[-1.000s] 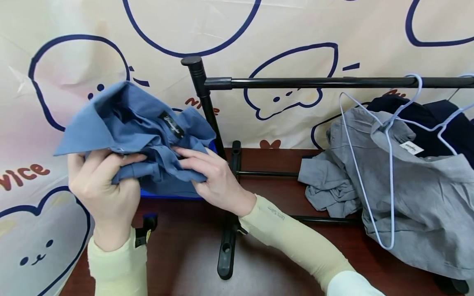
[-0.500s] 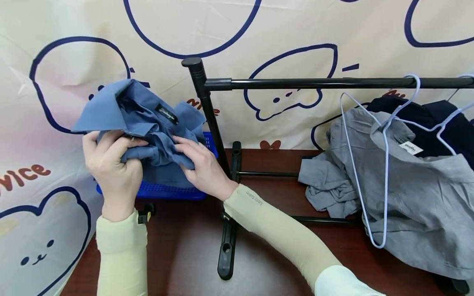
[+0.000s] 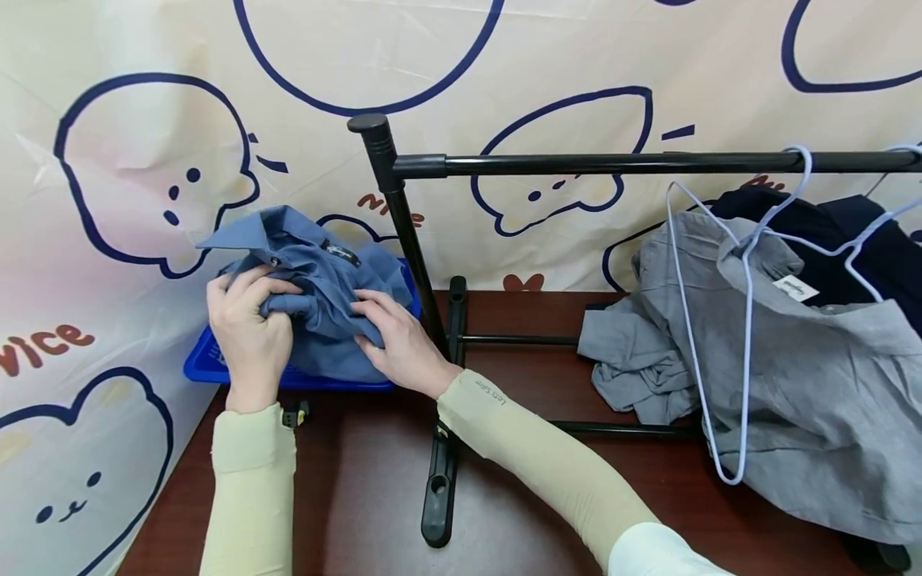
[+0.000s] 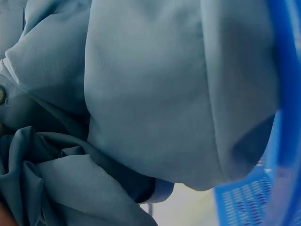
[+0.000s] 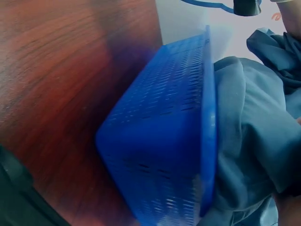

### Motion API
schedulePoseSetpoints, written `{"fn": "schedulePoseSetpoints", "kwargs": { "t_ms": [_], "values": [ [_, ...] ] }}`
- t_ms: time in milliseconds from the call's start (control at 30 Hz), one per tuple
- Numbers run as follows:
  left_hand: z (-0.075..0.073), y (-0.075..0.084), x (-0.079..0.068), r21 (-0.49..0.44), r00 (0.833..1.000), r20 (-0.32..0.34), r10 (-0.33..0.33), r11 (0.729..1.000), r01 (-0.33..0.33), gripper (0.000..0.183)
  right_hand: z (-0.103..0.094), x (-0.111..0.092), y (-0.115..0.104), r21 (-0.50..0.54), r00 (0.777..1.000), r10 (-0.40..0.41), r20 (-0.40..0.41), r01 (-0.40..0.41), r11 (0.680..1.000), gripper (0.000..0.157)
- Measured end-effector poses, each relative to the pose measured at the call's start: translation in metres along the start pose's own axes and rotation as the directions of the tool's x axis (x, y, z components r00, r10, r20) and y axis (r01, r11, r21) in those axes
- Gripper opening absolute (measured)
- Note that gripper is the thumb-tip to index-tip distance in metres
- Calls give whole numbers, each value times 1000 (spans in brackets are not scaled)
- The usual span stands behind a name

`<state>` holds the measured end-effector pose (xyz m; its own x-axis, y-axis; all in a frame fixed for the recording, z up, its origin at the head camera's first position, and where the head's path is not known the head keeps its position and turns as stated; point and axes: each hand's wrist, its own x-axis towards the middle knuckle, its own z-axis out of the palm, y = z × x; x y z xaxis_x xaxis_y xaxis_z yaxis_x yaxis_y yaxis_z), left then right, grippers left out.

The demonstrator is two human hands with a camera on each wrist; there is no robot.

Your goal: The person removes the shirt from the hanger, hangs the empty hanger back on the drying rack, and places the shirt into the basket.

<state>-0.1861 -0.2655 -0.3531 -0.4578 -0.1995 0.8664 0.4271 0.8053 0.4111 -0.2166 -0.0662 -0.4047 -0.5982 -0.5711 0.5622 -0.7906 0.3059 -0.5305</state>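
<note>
A blue collared shirt (image 3: 317,320) with a black neck label is bunched over and partly inside a blue plastic basket (image 3: 205,360). My left hand (image 3: 252,328) grips its cloth below the collar, fingers curled into the folds. My right hand (image 3: 403,340) holds the opposite side, its fingers and thumb at the cloth. In the left wrist view, the shirt (image 4: 150,94) fills most of the picture, a button showing at the far left. The right wrist view has the shirt (image 5: 244,141) bulging over the rim of the basket (image 5: 155,113).
A black clothes rack (image 3: 576,164) stands right of the basket, its foot (image 3: 435,496) on the brown table (image 3: 360,480). Pale lilac hangers (image 3: 749,344) hang from its bar. Grey clothing (image 3: 814,416) and dark navy clothing (image 3: 871,240) lie at the right. A patterned curtain (image 3: 576,64) hangs behind.
Both hands have lowered the shirt toward the basket, the left hand also drifting right. The collar has sunk, and more of the basket shows at the left. One hanger has swung slightly.
</note>
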Motion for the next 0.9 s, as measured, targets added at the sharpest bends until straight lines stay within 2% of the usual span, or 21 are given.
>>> {"fn": "schedulePoseSetpoints", "kwargs": {
  "t_ms": [200,400,633,900],
  "values": [
    [4,-14,-8,12,996,62,-60,998,60,39,4,-4,5,-39,998,47,40,-45,998,47],
    [6,-25,-12,38,984,126,-128,992,124,37,6,-5,4,-47,993,101,66,-98,994,50],
    [9,-34,-16,78,952,192,-237,971,226,36,7,-7,7,-59,981,164,106,-158,986,57],
    [11,-47,-20,112,923,230,-308,951,289,34,9,-8,10,-68,974,192,124,-185,980,61]
  ]
}}
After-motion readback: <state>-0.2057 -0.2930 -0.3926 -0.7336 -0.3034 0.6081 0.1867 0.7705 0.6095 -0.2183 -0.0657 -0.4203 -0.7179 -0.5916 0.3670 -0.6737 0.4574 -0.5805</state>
